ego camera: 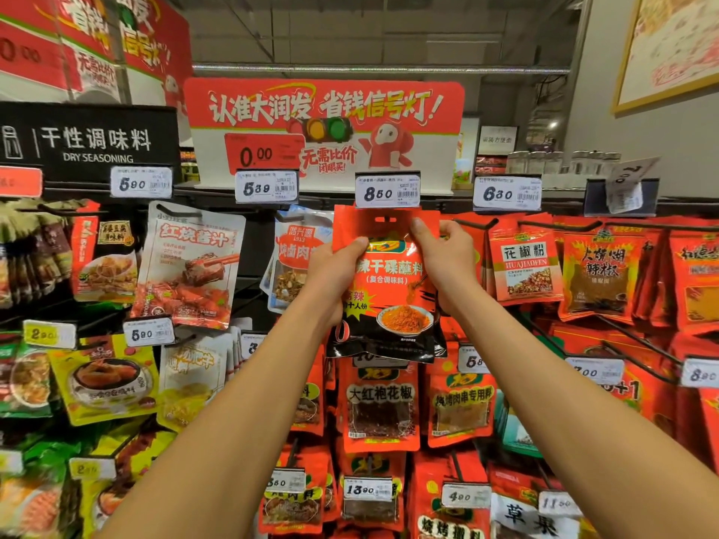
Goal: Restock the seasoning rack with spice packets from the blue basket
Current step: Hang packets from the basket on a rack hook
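Overhead, grey ceiling panels and a metal pipe; beyond the hands, a dense seasoning rack [607, 344] of black wire hooks, packed from edge to edge with hanging packets. Straight above the hands, a red and white promotion board [323, 122] with a traffic-light drawing; up and left of the left hand, a black sign [89, 140] reading "DRY SEASONING". Along the top rail, four readable white price tags: 5.90, 5.39, 8.50 and 6.30, and a fifth one bent and tilted, far right of the right hand. Just above the fingertips, the 8.50 tag [387, 190]. Both arms stretched forward and up, one red spice packet [389, 297] between the two hands. Left hand [334, 274] gripping the packet's left edge, thumb across the front. Right hand [447, 262] pinching the upper right part, fingers curled near the hang hole. Packet upright, its top touching or just under the tag holder; on a hook or not, cannot tell. Below the hands, more red packets in rows; left of the left hand, white, yellow and green ones; right of the right hand, mostly red. Blue basket not in view.
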Tool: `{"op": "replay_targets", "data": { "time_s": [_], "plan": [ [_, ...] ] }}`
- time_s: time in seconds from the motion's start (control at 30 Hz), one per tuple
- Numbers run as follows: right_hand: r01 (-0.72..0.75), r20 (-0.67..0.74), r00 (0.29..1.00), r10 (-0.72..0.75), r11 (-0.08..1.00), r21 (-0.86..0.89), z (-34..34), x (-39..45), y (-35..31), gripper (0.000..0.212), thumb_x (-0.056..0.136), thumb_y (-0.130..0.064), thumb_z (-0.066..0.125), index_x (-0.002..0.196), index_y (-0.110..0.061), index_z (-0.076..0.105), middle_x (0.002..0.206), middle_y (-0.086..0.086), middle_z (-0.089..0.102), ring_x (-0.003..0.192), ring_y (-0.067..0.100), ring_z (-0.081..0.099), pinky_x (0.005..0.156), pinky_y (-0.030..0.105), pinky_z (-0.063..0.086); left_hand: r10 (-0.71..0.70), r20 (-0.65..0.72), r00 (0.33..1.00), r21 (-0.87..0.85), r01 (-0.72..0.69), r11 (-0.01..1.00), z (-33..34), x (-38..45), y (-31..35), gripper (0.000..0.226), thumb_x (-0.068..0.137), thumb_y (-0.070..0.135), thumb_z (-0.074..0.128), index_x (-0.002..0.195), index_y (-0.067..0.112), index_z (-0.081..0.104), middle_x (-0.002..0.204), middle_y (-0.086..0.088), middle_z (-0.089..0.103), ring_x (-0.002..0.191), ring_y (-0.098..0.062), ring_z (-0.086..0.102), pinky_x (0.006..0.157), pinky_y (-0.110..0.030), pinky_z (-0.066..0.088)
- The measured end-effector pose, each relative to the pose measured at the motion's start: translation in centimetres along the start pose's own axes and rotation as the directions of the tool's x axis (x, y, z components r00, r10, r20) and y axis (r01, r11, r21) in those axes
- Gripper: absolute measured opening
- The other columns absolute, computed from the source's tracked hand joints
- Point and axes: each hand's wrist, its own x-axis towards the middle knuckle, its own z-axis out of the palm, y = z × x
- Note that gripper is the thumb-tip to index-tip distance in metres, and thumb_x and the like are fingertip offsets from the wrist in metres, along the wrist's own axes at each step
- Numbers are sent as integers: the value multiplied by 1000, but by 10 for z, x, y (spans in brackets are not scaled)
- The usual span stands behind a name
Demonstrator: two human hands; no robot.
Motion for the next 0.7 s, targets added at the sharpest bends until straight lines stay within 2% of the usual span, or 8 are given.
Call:
{"op": "replay_targets", "data": {
  "time_s": [0.17, 0.23, 0.3, 0.37, 0.43, 0.5, 0.6, 0.7],
  "plan": [
    [-60, -26, 998, 59, 997, -43, 5, 5, 2, 32, 85, -54, 71, 91, -23, 65, 86, -2, 74, 75, 19, 72, 65, 40, 58, -21, -32, 999, 20, 22, 1000, 4, 1, 5, 9, 96, 21, 66, 92, 13, 64, 67, -3, 75, 56, -17, 73, 46, -27, 56],
    [-82, -23, 996, 81, 996, -38, 4, 5, 4, 36, 85, -53, 70, 97, -20, 67, 91, 0, 75, 78, 18, 72, 67, 39, 56, 62, -64, 996, 85, -56, 995, 5, 2, 0, 12, 96, 24, 65, 88, 15, 65, 74, -6, 76, 64, -19, 75, 52, -32, 60],
    [-87, -12, 996, 86, 995, -45, 2, 3, 10, 38, 86, -53, 68, 101, -18, 68, 95, 1, 75, 85, 23, 73, 75, 43, 59, 200, -100, 975, 227, -174, 958, 1, 2, -11, 16, 96, 30, 63, 85, 19, 67, 80, -4, 77, 71, -20, 75, 62, -37, 62],
    [-52, -1, 999, 52, 998, -39, -1, -1, 16, 29, 89, -49, 68, 86, -20, 65, 79, -6, 73, 76, 19, 72, 70, 40, 57, 296, -106, 949, 287, -256, 923, -4, 0, -22, 16, 97, 31, 62, 85, 22, 67, 77, 2, 76, 69, -14, 74, 60, -33, 61],
    [-8, 1, 1000, 8, 1000, -29, -2, -4, 15, 27, 90, -45, 67, 78, -21, 60, 69, -8, 70, 67, 13, 69, 64, 39, 54, 338, -87, 937, 248, -308, 918, -6, -2, -25, 14, 97, 29, 62, 85, 24, 67, 76, 9, 75, 67, -8, 73, 53, -22, 56],
    [56, -7, 998, -56, 998, -40, -3, -7, 9, 31, 90, -46, 64, 79, -17, 59, 73, -5, 71, 71, 18, 69, 68, 45, 54, 379, -78, 922, 225, -354, 908, -6, -3, -24, 15, 96, 28, 62, 83, 26, 67, 76, 11, 75, 68, -8, 73, 52, -17, 53],
    [158, -23, 987, -161, 982, -102, -3, -13, 3, 49, 92, -54, 59, 86, -6, 59, 86, 12, 70, 83, 33, 66, 75, 53, 53, 413, -69, 908, 193, -394, 899, -9, 1, -23, 14, 95, 29, 63, 82, 27, 67, 79, 6, 76, 70, -12, 74, 55, -21, 56],
    [178, -55, 980, -190, 969, -172, -1, -13, 2, 52, 95, -55, 58, 78, -6, 52, 81, 17, 64, 74, 34, 58, 68, 51, 46, 400, -72, 914, 207, -378, 902, -8, 6, -22, 13, 95, 30, 63, 84, 24, 68, 79, 4, 76, 68, -12, 74, 53, -22, 56]
  ]
}}
